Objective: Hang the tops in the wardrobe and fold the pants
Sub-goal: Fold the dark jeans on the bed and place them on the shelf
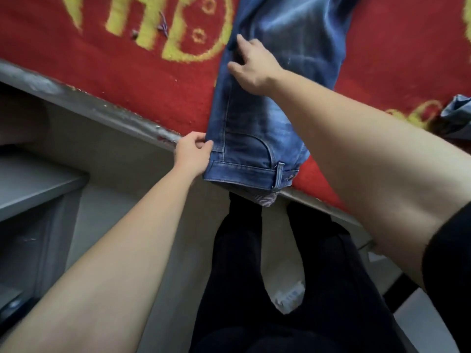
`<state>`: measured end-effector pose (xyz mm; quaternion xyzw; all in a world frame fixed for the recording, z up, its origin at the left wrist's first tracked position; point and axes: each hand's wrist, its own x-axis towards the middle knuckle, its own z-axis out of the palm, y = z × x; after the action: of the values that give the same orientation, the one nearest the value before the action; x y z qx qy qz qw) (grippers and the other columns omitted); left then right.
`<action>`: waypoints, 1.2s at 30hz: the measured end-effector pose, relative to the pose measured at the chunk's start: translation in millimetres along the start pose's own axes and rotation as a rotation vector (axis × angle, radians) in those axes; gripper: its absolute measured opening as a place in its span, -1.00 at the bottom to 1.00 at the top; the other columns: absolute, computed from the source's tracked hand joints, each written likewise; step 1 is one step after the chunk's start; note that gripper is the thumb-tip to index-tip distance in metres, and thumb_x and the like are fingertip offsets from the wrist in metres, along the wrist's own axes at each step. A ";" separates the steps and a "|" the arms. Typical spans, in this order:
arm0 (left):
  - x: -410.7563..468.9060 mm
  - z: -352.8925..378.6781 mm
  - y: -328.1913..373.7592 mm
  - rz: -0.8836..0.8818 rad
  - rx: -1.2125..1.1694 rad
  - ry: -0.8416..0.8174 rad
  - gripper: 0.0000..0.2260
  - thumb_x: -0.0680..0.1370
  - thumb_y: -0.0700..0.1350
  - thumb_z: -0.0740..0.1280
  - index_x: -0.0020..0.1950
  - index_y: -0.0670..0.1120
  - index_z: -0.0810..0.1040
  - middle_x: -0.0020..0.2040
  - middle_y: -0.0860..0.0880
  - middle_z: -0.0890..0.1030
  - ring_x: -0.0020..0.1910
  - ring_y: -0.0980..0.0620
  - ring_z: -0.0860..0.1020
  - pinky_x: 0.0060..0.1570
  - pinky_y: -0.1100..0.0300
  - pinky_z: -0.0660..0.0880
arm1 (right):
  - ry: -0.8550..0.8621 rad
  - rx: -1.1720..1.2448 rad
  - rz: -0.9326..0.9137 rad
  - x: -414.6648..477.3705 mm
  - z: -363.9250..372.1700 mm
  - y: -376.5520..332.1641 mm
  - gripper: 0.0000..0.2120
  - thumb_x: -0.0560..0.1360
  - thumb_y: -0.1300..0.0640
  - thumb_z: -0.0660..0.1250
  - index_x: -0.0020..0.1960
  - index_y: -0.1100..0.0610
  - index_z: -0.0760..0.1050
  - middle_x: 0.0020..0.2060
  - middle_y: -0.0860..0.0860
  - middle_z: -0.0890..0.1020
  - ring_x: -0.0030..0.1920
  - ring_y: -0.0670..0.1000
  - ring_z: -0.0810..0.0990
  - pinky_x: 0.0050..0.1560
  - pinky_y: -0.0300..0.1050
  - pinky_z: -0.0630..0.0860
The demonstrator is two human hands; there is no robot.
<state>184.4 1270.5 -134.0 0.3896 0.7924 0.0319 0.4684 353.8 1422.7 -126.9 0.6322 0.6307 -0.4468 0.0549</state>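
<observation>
Jeans: I see the blue jeans (254,128) lying on the table, doubled lengthwise so that one leg lies on the other. They run from the near edge at about 6 o'clock up towards 12 o'clock and out of the top of the view.

Waistband: the waistband (242,174) hangs just over the near edge of the table. A belt loop (279,174) shows on its 3 o'clock side, and a strip of striped lining (262,200) peeks out below it.

Left hand: my left hand (192,155) is at the 9 o'clock corner of the waistband. Its grip is narrow, thumb and fingers pinching the side seam of the jeans.

Right hand: my right hand (254,67) lies further up the jeans, towards 12 o'clock. Its grip is wide, with the fingers spread and resting on the denim near the 9 o'clock edge of the leg, holding nothing.

Table: a red cover (127,80) with yellow figures lies over it, and a worn grey edge (102,105) runs diagonally below the cover.

Other cloth: a second bit of pale denim (456,115) sits on the cover at 3 o'clock, well apart from the jeans and cut off by the frame.

Below: dark trousers (254,276) on the person's legs fill the 6 o'clock part of the view.

Side: a grey shelf (33,184) stands at 9 o'clock, lower than the table.
</observation>
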 end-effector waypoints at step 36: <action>-87.0 6.2 21.5 -0.118 0.471 -0.083 -0.62 0.62 0.00 0.20 0.38 -0.14 0.39 0.33 -0.20 0.51 0.31 -0.23 0.46 0.26 0.02 0.39 | -0.105 0.331 0.586 -212.3 51.5 111.6 -0.37 0.52 -0.11 0.30 0.46 0.21 0.26 0.35 0.25 0.48 0.34 0.24 0.47 0.26 0.01 0.42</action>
<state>224.1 1227.1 -66.0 0.4418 0.7794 -0.1971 0.3981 464.0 1209.0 -78.0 0.7631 0.3373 -0.5402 0.1100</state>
